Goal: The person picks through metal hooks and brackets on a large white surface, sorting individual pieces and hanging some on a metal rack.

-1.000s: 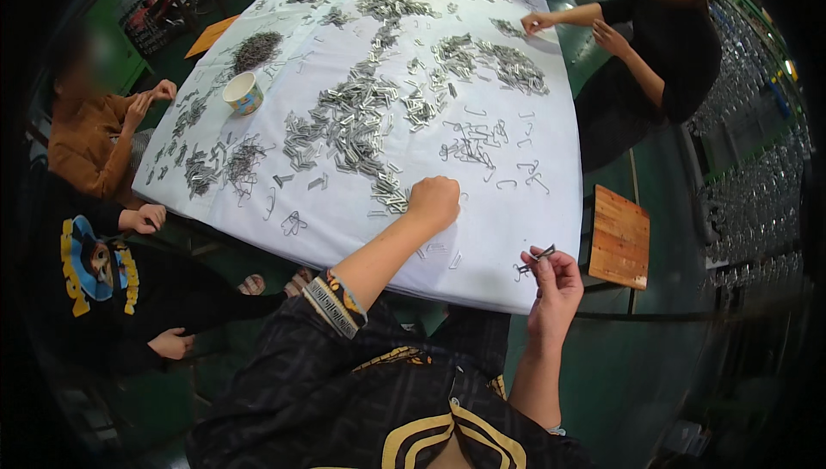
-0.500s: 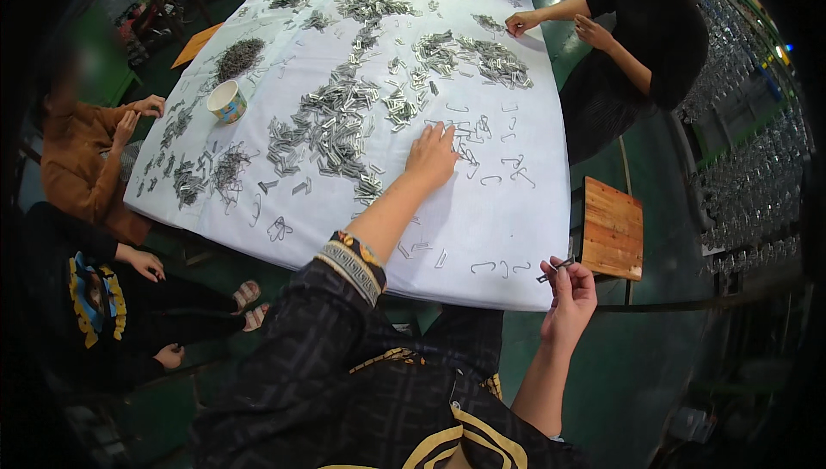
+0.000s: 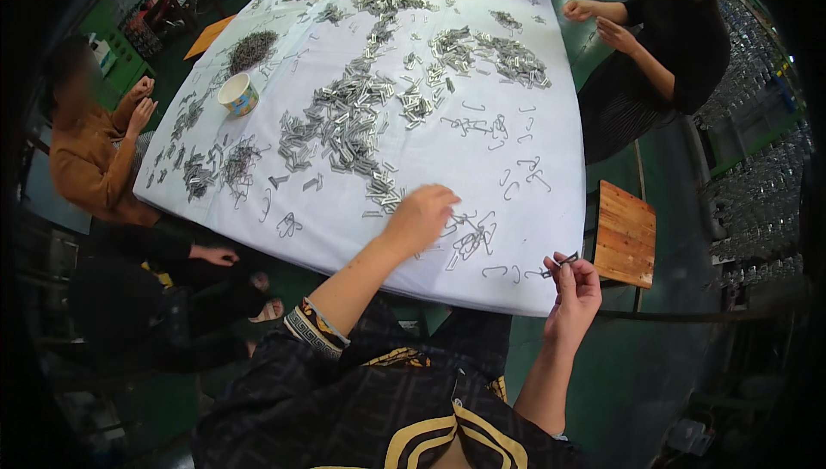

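Note:
My left hand (image 3: 422, 218) reaches over the white-covered table, palm down with the fingers loosely extended. Its fingertips are beside a tangle of bent wire hooks (image 3: 471, 238), and I see nothing gripped in it. At the near right corner of the table, my right hand (image 3: 572, 295) pinches a small dark metal clip (image 3: 564, 260) upright between thumb and fingers. Near that hand lie a few loose wire hooks (image 3: 496, 272). Beyond my left hand is a large heap of short silvery metal strips (image 3: 348, 116).
More wire hooks (image 3: 490, 127) lie farther back, and a paper cup (image 3: 238, 95) stands on the left. A wooden stool (image 3: 625, 232) is by the right edge. Co-workers sit at the left, one person in black (image 3: 667, 47) at the far right.
My left hand has come back toward me, and a bunch of wire hooks now lies nearer, beside it. My right hand stays almost in place with the clip.

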The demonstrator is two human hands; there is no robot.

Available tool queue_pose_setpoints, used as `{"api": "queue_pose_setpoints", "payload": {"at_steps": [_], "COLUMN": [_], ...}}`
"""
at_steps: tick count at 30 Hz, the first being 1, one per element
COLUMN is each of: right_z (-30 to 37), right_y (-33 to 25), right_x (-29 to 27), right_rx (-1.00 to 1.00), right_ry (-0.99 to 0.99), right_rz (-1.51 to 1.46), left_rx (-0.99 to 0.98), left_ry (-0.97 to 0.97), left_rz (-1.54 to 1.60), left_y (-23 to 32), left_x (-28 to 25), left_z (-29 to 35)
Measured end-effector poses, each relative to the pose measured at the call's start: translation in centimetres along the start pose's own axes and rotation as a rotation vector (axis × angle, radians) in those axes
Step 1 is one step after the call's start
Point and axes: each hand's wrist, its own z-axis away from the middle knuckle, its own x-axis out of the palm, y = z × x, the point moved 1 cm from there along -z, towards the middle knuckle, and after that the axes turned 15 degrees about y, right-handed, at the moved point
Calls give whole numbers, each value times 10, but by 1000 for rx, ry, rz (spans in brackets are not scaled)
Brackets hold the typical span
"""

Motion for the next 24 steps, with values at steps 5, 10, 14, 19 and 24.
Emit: {"api": "queue_pose_setpoints", "payload": {"at_steps": [5,10,14,19,24], "right_z": [2,5,11,13,15], "right_y": [4,4,4,5,5], "right_x": [6,15,17,18,23], "right_rx": [14,25,17,14,-3], "right_ry": [-48,-88,-58,-91,-132], "right_rz": [-13,-12,3,24,27], "left_rx": [8,107,158,175,170], "left_ry": [-27,-141,-280,-388,-399], "left_rz": [-155,-297,-460,-516,-577], "left_y": [-11,-6,17,41,42], "left_x": [-10,5,16,24,33], "left_z": [-1,8,19,13,14]}}
